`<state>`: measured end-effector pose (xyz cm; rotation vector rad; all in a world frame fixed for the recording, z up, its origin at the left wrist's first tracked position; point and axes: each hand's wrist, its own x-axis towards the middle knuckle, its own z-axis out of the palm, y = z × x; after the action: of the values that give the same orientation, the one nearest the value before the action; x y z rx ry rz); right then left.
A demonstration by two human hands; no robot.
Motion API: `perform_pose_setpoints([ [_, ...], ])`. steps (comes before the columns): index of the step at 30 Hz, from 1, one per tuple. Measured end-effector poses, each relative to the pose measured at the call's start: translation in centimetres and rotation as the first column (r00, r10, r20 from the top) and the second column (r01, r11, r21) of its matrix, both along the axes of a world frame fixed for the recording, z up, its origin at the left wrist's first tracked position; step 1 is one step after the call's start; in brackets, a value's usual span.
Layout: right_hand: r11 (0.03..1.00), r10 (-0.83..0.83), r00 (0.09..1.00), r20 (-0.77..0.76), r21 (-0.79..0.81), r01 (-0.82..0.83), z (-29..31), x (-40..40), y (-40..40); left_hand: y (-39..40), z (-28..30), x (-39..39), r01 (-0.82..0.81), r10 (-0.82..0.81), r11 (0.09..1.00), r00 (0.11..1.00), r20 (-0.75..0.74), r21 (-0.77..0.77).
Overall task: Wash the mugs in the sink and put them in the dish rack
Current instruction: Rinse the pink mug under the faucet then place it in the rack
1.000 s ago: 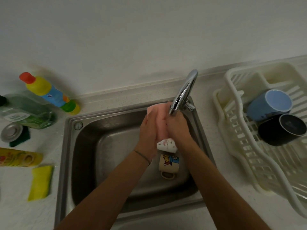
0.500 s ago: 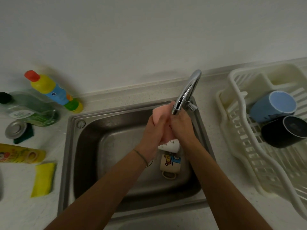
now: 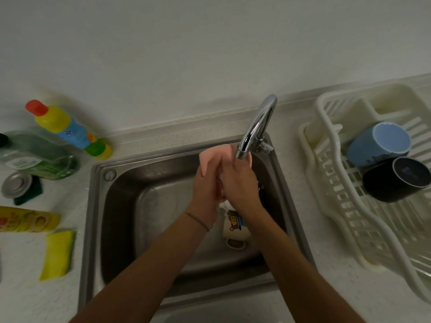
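A pink mug (image 3: 211,158) is held under the spout of the chrome tap (image 3: 256,127), over the steel sink (image 3: 149,206). My left hand (image 3: 206,190) wraps its left side and my right hand (image 3: 240,185) covers its right side; most of the mug is hidden by them. Below my hands a cream mug with a cartoon print (image 3: 234,229) lies on the sink floor, handle toward me. In the white dish rack (image 3: 349,229) at the right lie a blue mug (image 3: 377,145) and a black mug (image 3: 396,180).
Left of the sink stand a yellow bottle with a red cap (image 3: 67,129), a green bottle (image 3: 37,159), a sink strainer (image 3: 16,184) on a dark green pad, a yellow tube (image 3: 25,222) and a yellow sponge (image 3: 57,255). A wall rises behind the counter.
Both hands have worked around the pink mug under the tap, and less of its white lower part shows now. The view has shifted slightly to the left.
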<state>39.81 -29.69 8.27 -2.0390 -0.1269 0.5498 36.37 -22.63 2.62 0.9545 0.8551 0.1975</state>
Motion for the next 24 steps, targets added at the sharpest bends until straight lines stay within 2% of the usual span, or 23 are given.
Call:
perform_pose_setpoints([
  [2, 0.997, 0.071, 0.990, 0.122, 0.007, -0.073, 0.4, -1.6, 0.4, 0.8, -0.3, 0.4, -0.012, 0.012, 0.998, 1.000, 0.010, 0.058],
  [4, 0.998, 0.065, 0.990, 0.129, -0.006, -0.064, 0.6, -1.8, 0.3, 0.9, -0.3, 0.2, 0.028, -0.029, 0.999, 0.999, 0.026, 0.039],
  [7, 1.000, -0.013, 0.991, -0.130, 0.002, 0.014, 0.9, 0.6, 0.0, 0.0, -0.4, -0.4, 0.034, -0.034, 0.999, 0.999, 0.005, -0.022],
  [8, 0.999, -0.014, 0.985, -0.173, 0.027, 0.019, 0.9, 1.1, 0.0, 0.0, -0.4, -0.4, 0.016, -0.016, 0.999, 1.000, -0.005, -0.040],
  [9, 1.000, 0.010, 0.987, -0.160, 0.011, -0.008, 1.2, 0.9, 0.2, 0.2, -0.7, -0.4, 0.010, -0.010, 0.998, 1.000, 0.006, -0.062],
  [12, 0.983, 0.179, 0.982, 0.065, -0.055, -0.176, 1.3, -0.8, 0.3, 1.1, -0.4, 0.0, 0.034, -0.029, 0.995, 0.998, 0.059, -0.093],
  [14, 0.988, 0.130, 0.984, 0.119, 0.063, -0.138, 0.7, -1.3, -0.6, 1.7, 0.1, -0.4, 0.014, -0.007, 0.980, 0.999, 0.033, -0.199],
  [16, 0.984, -0.045, 0.998, 0.051, 0.172, 0.036, -0.2, -0.7, -1.9, 2.1, 0.3, -1.1, 0.008, -0.005, 0.960, 1.000, 0.012, -0.279],
  [18, 0.974, -0.140, 0.990, 0.010, 0.183, 0.136, -0.9, 0.2, -2.8, 2.0, 1.1, -1.7, 0.055, -0.041, 0.942, 0.998, 0.050, -0.332],
  [21, 0.959, -0.105, 0.991, -0.081, 0.254, 0.122, -0.8, 0.6, -3.2, 1.7, 1.8, -1.6, 0.119, -0.103, 0.909, 0.993, 0.060, -0.400],
  [24, 0.943, -0.050, 0.982, -0.184, 0.315, 0.107, -0.6, 0.4, -3.7, 1.6, 1.5, -2.0, 0.022, -0.011, 0.834, 1.000, 0.024, -0.551],
])
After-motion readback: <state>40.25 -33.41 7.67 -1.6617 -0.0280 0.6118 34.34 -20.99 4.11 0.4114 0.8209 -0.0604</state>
